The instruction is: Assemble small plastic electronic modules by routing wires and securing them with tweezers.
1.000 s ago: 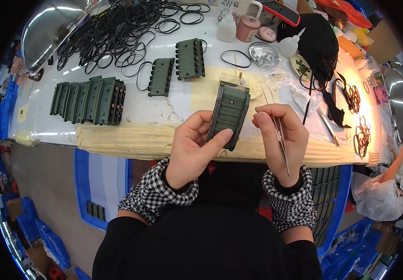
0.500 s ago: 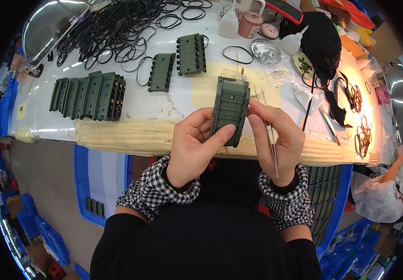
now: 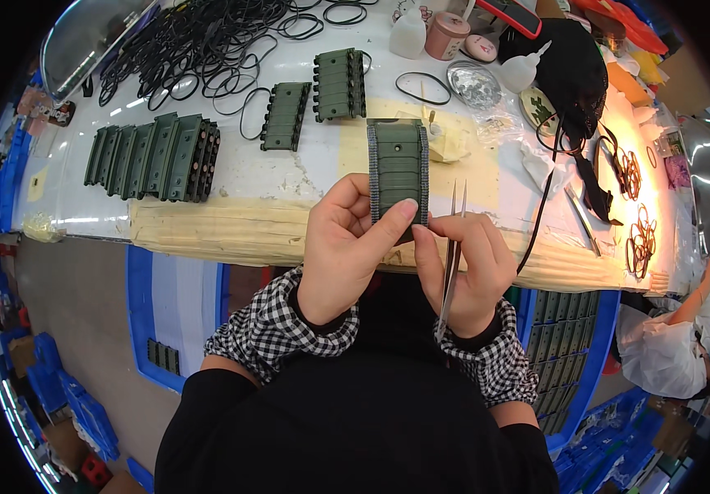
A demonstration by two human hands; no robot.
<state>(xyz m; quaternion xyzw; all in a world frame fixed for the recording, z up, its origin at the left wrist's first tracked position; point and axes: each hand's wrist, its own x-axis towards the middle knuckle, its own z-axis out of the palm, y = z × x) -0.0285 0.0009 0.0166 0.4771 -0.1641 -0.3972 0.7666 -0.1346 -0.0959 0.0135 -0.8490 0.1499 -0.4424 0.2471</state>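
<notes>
My left hand [image 3: 342, 247] grips a green plastic toy tank chassis [image 3: 398, 169] from its left side, thumb lying across the lower face. Dark ribbed track bands run down both long sides of it, and a small hole shows near its upper end. My right hand [image 3: 478, 255] keeps a pair of metal tweezers [image 3: 453, 272] in its curled fingers, tips pointing up and away. Its thumb and forefinger touch the chassis's lower right edge at the track. Beyond the hands stand two more green chassis, one [image 3: 286, 115] lower and one [image 3: 340, 85] beside it.
A row of green chassis [image 3: 153, 160] stands at the left of the table. Black rubber bands [image 3: 207, 53] lie heaped behind. At right are squeeze bottles [image 3: 408, 34], a black cap [image 3: 565, 70] and another metal tool [image 3: 583, 218]. Blue trays [image 3: 145, 329] sit below the table edge.
The chassis has moved slightly up and left in my hands. My right fingers have slid down from its upper right side to its lower right edge, and the tweezers have swung more upright.
</notes>
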